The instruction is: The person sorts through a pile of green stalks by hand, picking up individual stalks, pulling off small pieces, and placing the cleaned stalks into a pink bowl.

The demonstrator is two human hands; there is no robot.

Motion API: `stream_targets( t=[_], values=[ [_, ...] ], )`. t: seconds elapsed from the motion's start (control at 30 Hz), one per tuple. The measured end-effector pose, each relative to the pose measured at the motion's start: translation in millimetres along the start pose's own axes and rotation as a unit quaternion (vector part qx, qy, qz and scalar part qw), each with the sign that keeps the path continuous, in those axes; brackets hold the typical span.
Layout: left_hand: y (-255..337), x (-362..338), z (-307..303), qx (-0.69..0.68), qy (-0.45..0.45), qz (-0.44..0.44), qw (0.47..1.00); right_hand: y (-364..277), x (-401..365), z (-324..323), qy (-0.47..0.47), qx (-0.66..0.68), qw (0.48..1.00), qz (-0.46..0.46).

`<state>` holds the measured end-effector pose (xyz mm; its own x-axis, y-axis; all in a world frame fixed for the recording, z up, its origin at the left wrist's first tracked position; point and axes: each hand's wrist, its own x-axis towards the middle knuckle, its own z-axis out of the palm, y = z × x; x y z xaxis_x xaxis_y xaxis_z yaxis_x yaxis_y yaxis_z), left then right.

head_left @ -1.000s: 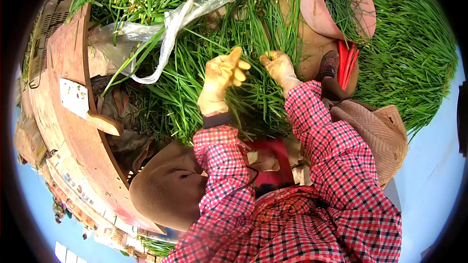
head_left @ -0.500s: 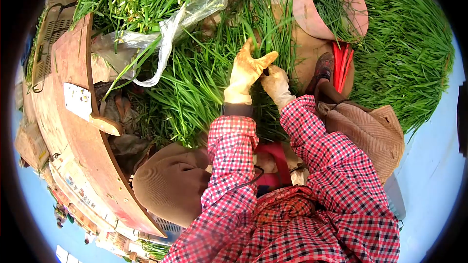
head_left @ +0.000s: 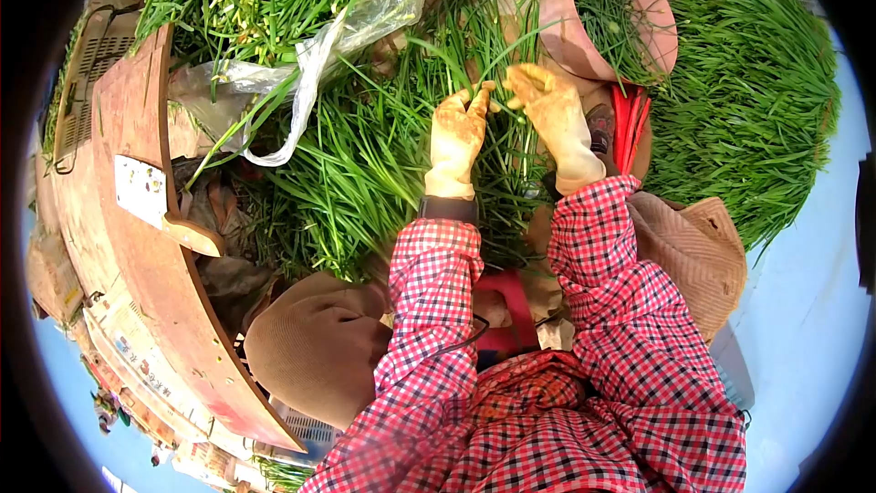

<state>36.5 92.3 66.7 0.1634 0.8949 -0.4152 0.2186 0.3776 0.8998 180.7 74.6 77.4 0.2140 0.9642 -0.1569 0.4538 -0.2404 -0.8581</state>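
My left hand (head_left: pixel 459 137), in a stained yellowish glove, is over the loose green stalks (head_left: pixel 356 173), its thumb and fingers pinched around a few thin green stalks (head_left: pixel 470 82). To its right, my right hand (head_left: pixel 550 110) wears a similar glove and has its fingertips curled together beside the same stalks; what lies between them is too small to make out. The two hands are a little apart. Just beyond my right hand stands a pink bucket (head_left: pixel 558 27) with thin green stalks inside.
A wooden board (head_left: pixel 137 246) on the left carries a cleaver (head_left: pixel 141 190). Clear plastic (head_left: pixel 315 64) lies by more cut stalks at the upper left. Red strips (head_left: pixel 630 128) lie below the bucket. A large pile of green stalks (head_left: pixel 757 100) covers the right side.
My right hand has moved up and to the right, away from my left hand. My left hand's fingers, spread before, have closed. The view has shifted slightly.
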Motion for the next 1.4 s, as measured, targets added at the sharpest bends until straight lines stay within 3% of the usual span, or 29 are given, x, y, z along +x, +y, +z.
stream_targets(
  t=[0.07, 0.13, 0.23, 0.37, 0.4, 0.47, 0.57, 0.73, 0.77, 0.83, 0.97, 1.1, 1.13, 1.2, 1.3, 1.33, 1.37, 1.4],
  values=[
    [2.2, -1.4, -1.9, 0.062, 0.0, 0.005, 0.998, -27.1, 10.9, 7.0, -0.014, 0.165, 0.985, 0.042],
    [3.9, -1.9, -1.5, 0.064, 0.012, 0.017, 0.998, -41.0, 17.0, 13.6, -0.029, 0.096, 0.99, 0.095],
    [-2.2, -1.9, -4.1, 0.059, 0.013, 0.007, 0.998, -27.3, 22.8, 25.1, -0.053, 0.165, 0.976, 0.135],
    [-19.0, 4.6, -2.4, 0.078, 0.023, 0.052, 0.995, -15.1, 22.5, 32.1, -0.061, 0.167, 0.982, 0.068],
    [-35.5, 11.5, 2.1, 0.104, 0.038, 0.073, 0.991, -13.9, 22.3, 31.5, -0.068, 0.191, 0.975, 0.089],
    [-16.0, 4.0, -2.8, 0.105, 0.016, 0.046, 0.993, -19.6, 22.8, 28.9, -0.083, 0.238, 0.959, 0.129],
    [1.6, -1.4, -8.4, 0.083, -0.014, 0.02, 0.996, -28.4, 25.1, 20.3, -0.094, 0.155, 0.976, 0.121],
    [-15.4, 0.0, -2.2, -0.028, -0.051, 0.048, 0.997, -2.2, 38.6, 17.7, -0.005, 0.288, 0.956, 0.048],
    [-20.3, 0.7, -0.9, -0.037, -0.055, 0.055, 0.996, -8.1, 37.1, 14.1, 0.038, 0.233, 0.965, 0.11],
    [-22.4, -0.6, -0.4, -0.054, -0.071, 0.044, 0.995, -11.9, 37.4, 9.9, 0.053, 0.212, 0.966, 0.14],
    [-28.4, -1.0, 4.1, -0.057, -0.088, 0.004, 0.994, -8.2, 34.8, 8.9, 0.072, 0.279, 0.945, 0.153],
    [-29.9, -2.7, 8.8, -0.045, -0.079, 0.007, 0.996, -3.6, 27.4, 6.6, 0.071, 0.362, 0.92, 0.131],
    [-68.2, 6.9, 21.0, -0.127, -0.071, 0.092, 0.985, -3.8, 25.5, 6.7, 0.07, 0.361, 0.921, 0.126],
    [-56.0, 3.7, 21.0, -0.175, -0.078, 0.047, 0.98, -8.7, 18.8, 5.1, 0.077, 0.399, 0.907, 0.107],
    [-52.4, 7.8, 21.5, -0.18, -0.069, -0.011, 0.981, -17.9, 7.5, 21.7, 0.14, 0.346, 0.926, 0.057],
    [-50.1, 8.7, 20.3, -0.188, -0.062, -0.023, 0.98, -19.6, 2.1, 26.4, 0.124, 0.408, 0.905, 0.004],
    [-48.6, 9.7, 19.1, -0.194, -0.055, -0.035, 0.979, -21.0, -3.9, 31.6, 0.119, 0.525, 0.842, -0.042],
    [-53.0, 13.6, 20.5, -0.257, -0.017, -0.098, 0.961, -21.7, -8.2, 31.3, 0.139, 0.415, 0.898, -0.044]
  ],
)
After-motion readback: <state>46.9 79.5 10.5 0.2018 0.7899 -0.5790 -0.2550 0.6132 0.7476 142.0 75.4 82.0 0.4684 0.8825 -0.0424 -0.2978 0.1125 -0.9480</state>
